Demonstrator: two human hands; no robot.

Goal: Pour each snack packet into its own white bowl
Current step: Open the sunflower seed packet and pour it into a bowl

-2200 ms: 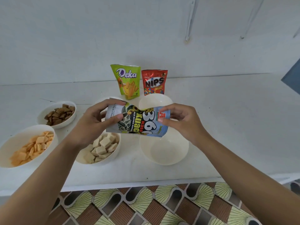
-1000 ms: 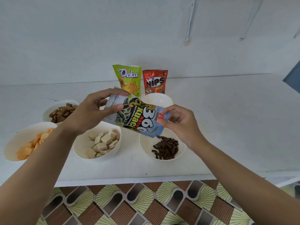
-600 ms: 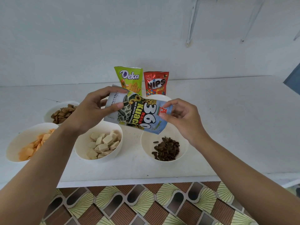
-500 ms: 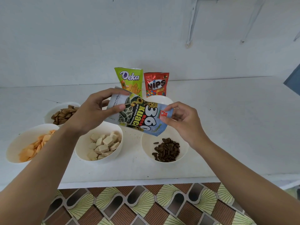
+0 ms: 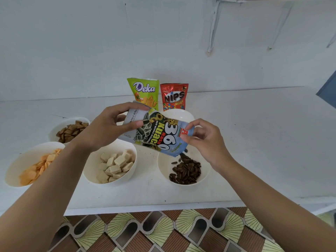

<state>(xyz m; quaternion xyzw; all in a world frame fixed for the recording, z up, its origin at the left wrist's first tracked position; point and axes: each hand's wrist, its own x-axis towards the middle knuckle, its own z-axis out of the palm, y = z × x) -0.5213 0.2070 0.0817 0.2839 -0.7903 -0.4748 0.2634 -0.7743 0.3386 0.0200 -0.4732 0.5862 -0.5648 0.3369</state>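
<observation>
Pinching seed packet (image 5: 160, 136) ends, fingers of left hand (image 5: 101, 130), right hand (image 5: 206, 142); tilted above seed bowl (image 5: 206, 176).

Bare forearms (image 5: 54, 179); bare left grip (image 5: 107, 128), right grip (image 5: 205, 140)

**Right side open; left & centre crowded**

The table (image 5: 263, 142) right of the seed bowl (image 5: 206, 176) is bare surface through to the wall (image 5: 72, 51), the widest way in. A bare strip also runs along the front edge, nearer than the bowls. There is only a narrow gap betw. the seed bowl & wafer bowl (image 5: 89, 171).

The left is packed: wafer bowl, orange-chip bowl (image 5: 16, 166) & brown-snack bowl (image 5: 54, 127) sit close together.

At back centre the Deka packet (image 5: 143, 92) & Nips packet (image 5: 174, 96) stand upright side by side, just behind the back bowl (image 5: 181, 113), blocking a straight reach to the wall.

The seed packet (image 5: 160, 135), gripped by the left hand (image 5: 101, 131) & pinched by the right hand (image 5: 205, 140), spans the air over the centre bowls.
</observation>
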